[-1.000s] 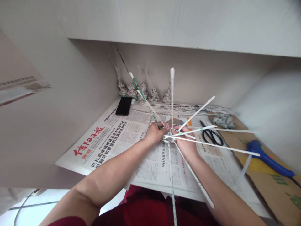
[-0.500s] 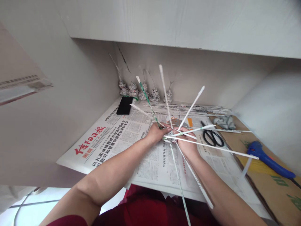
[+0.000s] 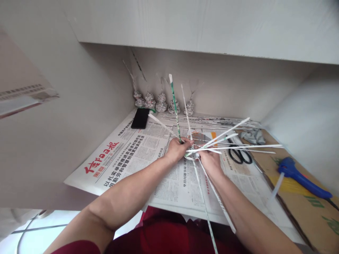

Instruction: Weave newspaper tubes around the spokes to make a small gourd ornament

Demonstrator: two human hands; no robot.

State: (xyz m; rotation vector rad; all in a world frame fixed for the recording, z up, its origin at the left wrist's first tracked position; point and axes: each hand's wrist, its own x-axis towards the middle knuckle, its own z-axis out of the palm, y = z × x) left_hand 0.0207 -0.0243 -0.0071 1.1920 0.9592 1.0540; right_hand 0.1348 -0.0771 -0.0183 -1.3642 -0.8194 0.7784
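Between my two hands is a small woven piece (image 3: 191,153) of rolled newspaper, with several long paper sticks radiating from it. My left hand (image 3: 179,148) is closed on its left side, thumb and fingers pinching near the base of a green-and-white paper stick (image 3: 174,106). On the right side, my right hand (image 3: 210,160) is closed around the weave and the stick bases; its fingertips are partly hidden by the crossing sticks. One white stick (image 3: 238,147) points right over the right hand. Two others hang down toward my lap, one of them along my right forearm.
Newspaper (image 3: 127,165) covers the table. Several gourd-shaped woven paper pieces (image 3: 161,103) line the back wall, near a black phone (image 3: 140,118) and a bundle of paper sticks (image 3: 212,121). Black scissors (image 3: 239,155) and a blue glue gun (image 3: 304,180) lie right, the latter on cardboard (image 3: 312,218).
The sticks have swung clockwise around the weave: the green one is more upright, and white ones at the right lie at new angles. Both hands stay in nearly the same place.
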